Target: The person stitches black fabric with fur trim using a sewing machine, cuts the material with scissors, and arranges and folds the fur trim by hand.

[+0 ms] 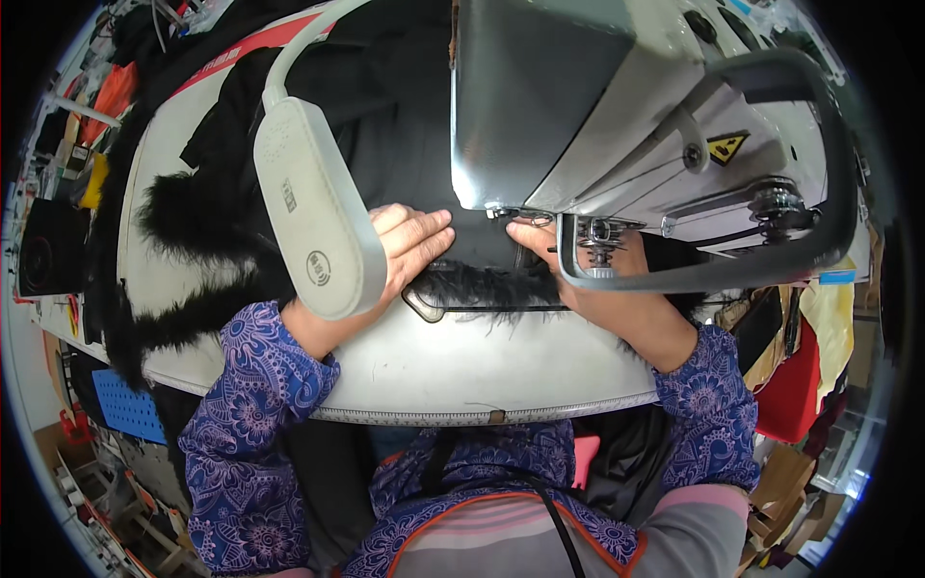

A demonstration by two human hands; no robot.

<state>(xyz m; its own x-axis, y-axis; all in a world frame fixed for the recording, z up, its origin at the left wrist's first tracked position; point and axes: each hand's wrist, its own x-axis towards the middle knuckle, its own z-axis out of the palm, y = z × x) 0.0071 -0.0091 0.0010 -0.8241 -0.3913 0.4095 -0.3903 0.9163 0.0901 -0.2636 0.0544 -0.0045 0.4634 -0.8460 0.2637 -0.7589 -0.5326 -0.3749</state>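
Black fabric (405,144) lies under the sewing machine head (540,96), with a strip of black fur trim (491,287) along its near edge. My left hand (412,243) rests flat on the fabric left of the needle area, fingers stretched out and pressed down; the lamp covers part of it. On the other side, my right hand (632,256) reaches in beneath the machine head. One of its fingers points out straight onto the fabric close to the needle area. Machine parts hide the rest of its fingers. The needle itself cannot be made out.
A white lamp (318,212) on a bent neck hangs over my left wrist. A dark guard bar (713,279) loops around the machine's right side. More black fur (193,222) lies at left. A measuring tape (434,418) runs along the white table's (501,361) front edge.
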